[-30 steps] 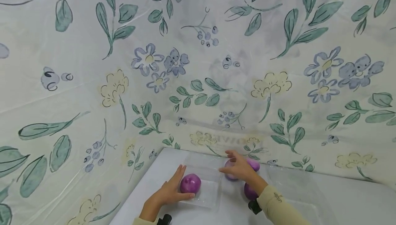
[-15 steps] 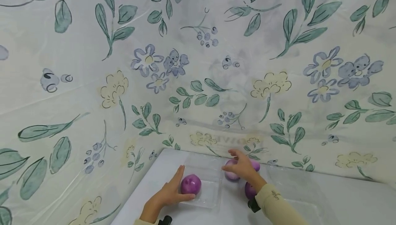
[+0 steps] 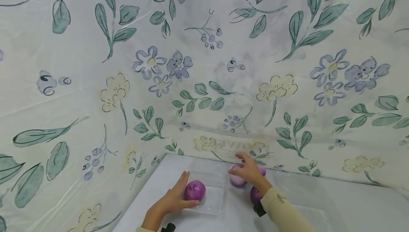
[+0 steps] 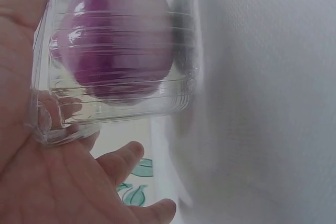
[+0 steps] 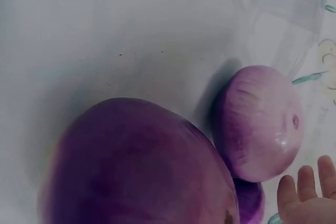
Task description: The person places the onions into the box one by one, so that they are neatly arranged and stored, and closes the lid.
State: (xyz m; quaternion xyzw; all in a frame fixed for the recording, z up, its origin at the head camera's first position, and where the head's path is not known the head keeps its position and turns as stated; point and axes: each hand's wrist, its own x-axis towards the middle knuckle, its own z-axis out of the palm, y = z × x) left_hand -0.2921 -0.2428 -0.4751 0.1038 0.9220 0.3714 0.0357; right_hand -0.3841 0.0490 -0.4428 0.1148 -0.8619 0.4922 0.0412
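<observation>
A purple onion (image 3: 195,191) sits in a clear plastic box (image 3: 213,207). My left hand (image 3: 172,199) rests against the box's left side, thumb along its near edge. In the left wrist view the palm (image 4: 58,182) touches the ribbed wall, fingers extended. My right hand (image 3: 251,174), fingers spread and slightly bent, hovers over several onions right of the box. Beneath it are a pale purple onion (image 3: 237,179), a dark onion (image 3: 255,195) near the wrist and another onion (image 3: 262,170), partly hidden behind. Right-hand fingers (image 5: 307,187) appear near the pale onion, holding nothing.
Another clear plastic container (image 3: 316,213) lies on the white table (image 3: 361,203) at the right, partly behind the right sleeve (image 3: 285,212). A floral-patterned sheet (image 3: 204,118) hangs directly behind and to the left of the table.
My right hand has shifted slightly right, so more of the pale onion shows. The left hand and box stay in place. The head view has turned a little to the right.
</observation>
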